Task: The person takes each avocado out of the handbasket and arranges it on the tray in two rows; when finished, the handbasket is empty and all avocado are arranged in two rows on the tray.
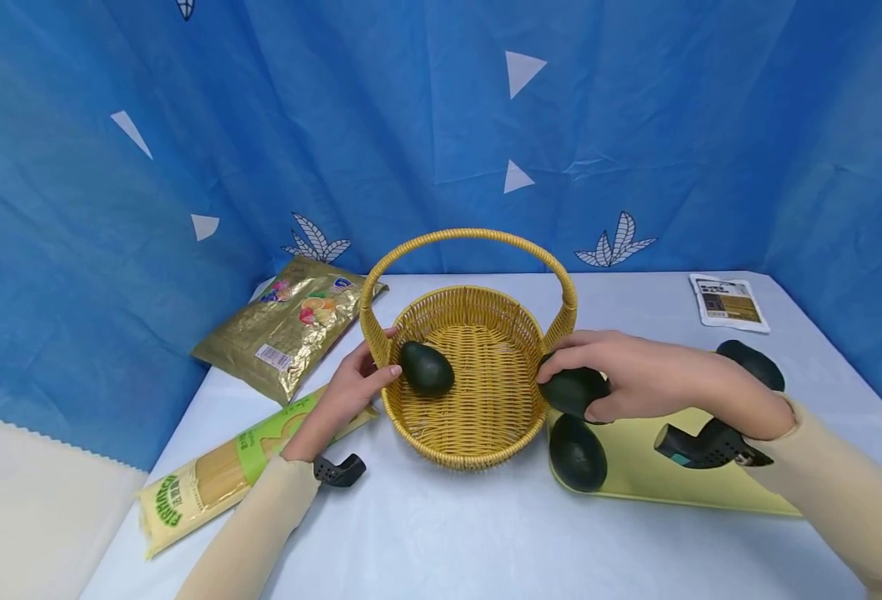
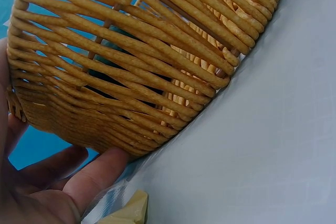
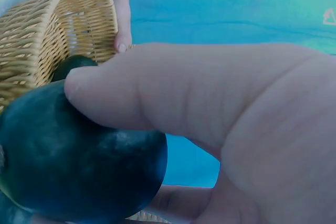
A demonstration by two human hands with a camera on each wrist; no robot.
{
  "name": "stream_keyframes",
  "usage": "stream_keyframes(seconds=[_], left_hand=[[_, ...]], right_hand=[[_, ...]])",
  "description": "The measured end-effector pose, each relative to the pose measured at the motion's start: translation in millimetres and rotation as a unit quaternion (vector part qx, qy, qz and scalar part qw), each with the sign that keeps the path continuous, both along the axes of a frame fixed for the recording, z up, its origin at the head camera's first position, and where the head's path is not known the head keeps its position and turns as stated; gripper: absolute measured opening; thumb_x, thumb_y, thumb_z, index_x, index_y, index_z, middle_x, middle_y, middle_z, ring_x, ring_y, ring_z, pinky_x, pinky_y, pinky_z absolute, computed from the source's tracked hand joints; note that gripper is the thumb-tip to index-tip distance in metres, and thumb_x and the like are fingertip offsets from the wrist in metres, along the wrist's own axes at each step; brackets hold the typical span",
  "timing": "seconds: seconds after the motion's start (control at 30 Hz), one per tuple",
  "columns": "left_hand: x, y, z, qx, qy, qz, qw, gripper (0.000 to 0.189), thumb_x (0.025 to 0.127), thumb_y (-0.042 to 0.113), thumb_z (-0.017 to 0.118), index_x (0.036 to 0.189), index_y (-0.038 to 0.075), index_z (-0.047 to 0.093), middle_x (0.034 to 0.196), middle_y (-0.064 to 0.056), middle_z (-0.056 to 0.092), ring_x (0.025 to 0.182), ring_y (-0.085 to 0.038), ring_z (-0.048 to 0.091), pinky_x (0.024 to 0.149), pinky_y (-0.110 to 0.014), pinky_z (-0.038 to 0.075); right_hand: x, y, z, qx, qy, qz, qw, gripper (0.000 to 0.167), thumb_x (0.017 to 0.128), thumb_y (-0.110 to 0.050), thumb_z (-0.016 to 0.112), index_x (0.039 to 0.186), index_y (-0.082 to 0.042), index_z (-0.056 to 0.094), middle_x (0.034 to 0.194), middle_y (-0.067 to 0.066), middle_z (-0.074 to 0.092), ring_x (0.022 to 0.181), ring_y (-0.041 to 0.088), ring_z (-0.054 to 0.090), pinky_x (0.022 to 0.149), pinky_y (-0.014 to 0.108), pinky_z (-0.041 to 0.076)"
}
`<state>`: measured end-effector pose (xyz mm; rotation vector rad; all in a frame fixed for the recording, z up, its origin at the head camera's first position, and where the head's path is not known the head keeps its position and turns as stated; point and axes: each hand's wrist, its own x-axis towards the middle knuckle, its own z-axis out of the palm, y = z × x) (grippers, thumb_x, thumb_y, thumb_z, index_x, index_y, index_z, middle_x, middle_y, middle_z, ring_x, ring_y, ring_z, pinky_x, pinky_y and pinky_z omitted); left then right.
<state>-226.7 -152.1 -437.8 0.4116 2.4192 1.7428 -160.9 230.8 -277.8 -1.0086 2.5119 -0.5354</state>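
A yellow wicker basket (image 1: 465, 454) with a tall arched handle stands mid-table, one dark green avocado (image 1: 427, 369) lying inside at its left. At the basket's left side, my left hand (image 1: 351, 387) grips the rim with the thumb on top; the left wrist view shows fingers (image 2: 100, 177) against the outer weave. My right hand (image 1: 628, 375) holds another avocado (image 3: 84, 156) between thumb and fingers, just beside the basket's right rim. Below it, a third avocado (image 1: 578, 452) lies on the left end of a yellow-green tray (image 1: 666, 475).
Another avocado (image 1: 751, 364) lies behind my right wrist. Back right is a small white packet (image 1: 729, 302). Left of the basket are a gold foil bag (image 1: 291, 325) and a long pasta pack (image 1: 223, 475), partly under my left forearm. Blue curtain (image 1: 441, 125) encloses the table's back and sides.
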Motion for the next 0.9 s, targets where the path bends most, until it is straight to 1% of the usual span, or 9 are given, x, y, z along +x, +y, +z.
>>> stream_keyframes(seconds=[0.2,0.3,0.37,0.43,0.57,0.67,0.8,0.9], left_hand=[[0.2,0.3,0.4,-0.001,-0.006,0.001,1.0000,0.062,0.099,0.024,0.065,0.156,0.024,0.042,0.153,-0.013,0.052,0.136,-0.036,0.055,0.111,-0.054,0.046],[0.2,0.5,0.5,-0.001,-0.010,0.002,1.0000,0.062,0.099,0.025,0.065,0.156,0.025,0.042,0.153,-0.013,0.052,0.136,-0.036,0.055,0.111,-0.054,0.046],[0.1,0.4,0.6,-0.001,-0.009,0.004,0.9999,0.062,0.099,0.025,0.065,0.156,0.025,0.042,0.153,-0.013,0.052,0.135,-0.036,0.055,0.111,-0.055,0.046],[0.2,0.2,0.5,-0.002,-0.009,0.005,0.9999,0.062,0.099,0.025,0.065,0.156,0.025,0.042,0.153,-0.013,0.052,0.135,-0.036,0.055,0.111,-0.055,0.046],[0.5,0.2,0.7,-0.002,-0.009,0.004,1.0000,0.062,0.099,0.024,0.065,0.156,0.024,0.041,0.154,-0.013,0.051,0.136,-0.036,0.055,0.111,-0.055,0.046],[0.7,0.2,0.7,-0.001,-0.009,0.003,1.0000,0.062,0.099,0.024,0.065,0.156,0.024,0.041,0.154,-0.013,0.051,0.137,-0.036,0.054,0.111,-0.055,0.045],[0.8,0.1,0.7,-0.002,-0.010,0.002,0.9999,0.062,0.100,0.024,0.064,0.157,0.025,0.040,0.154,-0.013,0.051,0.137,-0.036,0.054,0.112,-0.055,0.045],[0.8,0.2,1.1,0.001,-0.008,0.000,1.0000,0.062,0.100,0.023,0.064,0.157,0.024,0.040,0.154,-0.013,0.051,0.136,-0.036,0.054,0.111,-0.055,0.045]], right_hand=[[9.8,22,-4.8,-0.011,-0.016,-0.033,0.9993,0.054,0.084,-0.006,0.075,0.131,-0.029,0.062,0.146,0.014,0.051,0.115,0.026,0.058,0.074,0.025,0.054],[15.3,34,-7.3,-0.014,-0.015,-0.052,0.9984,0.055,0.084,-0.007,0.075,0.132,-0.030,0.062,0.150,0.018,0.048,0.115,0.026,0.059,0.069,0.024,0.053],[18.0,42,-9.5,-0.020,-0.008,-0.060,0.9980,0.055,0.085,-0.008,0.075,0.134,-0.029,0.061,0.151,0.018,0.048,0.111,0.021,0.059,0.065,0.023,0.051],[19.7,49,-12.3,-0.028,-0.006,-0.068,0.9973,0.055,0.086,-0.010,0.076,0.135,-0.028,0.061,0.149,0.016,0.049,0.102,0.014,0.059,0.062,0.023,0.050],[23.2,62,-19.1,-0.042,-0.014,-0.090,0.9950,0.055,0.087,-0.013,0.077,0.137,-0.026,0.059,0.148,0.016,0.049,0.096,0.003,0.058,0.059,0.023,0.051],[26.3,72,-25.8,-0.057,-0.017,-0.104,0.9928,0.055,0.086,-0.013,0.078,0.137,-0.025,0.059,0.150,0.020,0.048,0.105,-0.001,0.059,0.060,0.024,0.055],[30.8,82,-36.9,-0.085,-0.007,-0.107,0.9906,0.056,0.086,-0.013,0.080,0.136,-0.022,0.060,0.146,0.021,0.051,0.109,-0.006,0.056,0.061,0.024,0.057],[33.8,89,-45.7,-0.100,-0.002,-0.109,0.9891,0.056,0.086,-0.013,0.080,0.137,-0.020,0.059,0.145,0.022,0.052,0.109,-0.009,0.054,0.062,0.025,0.057]])
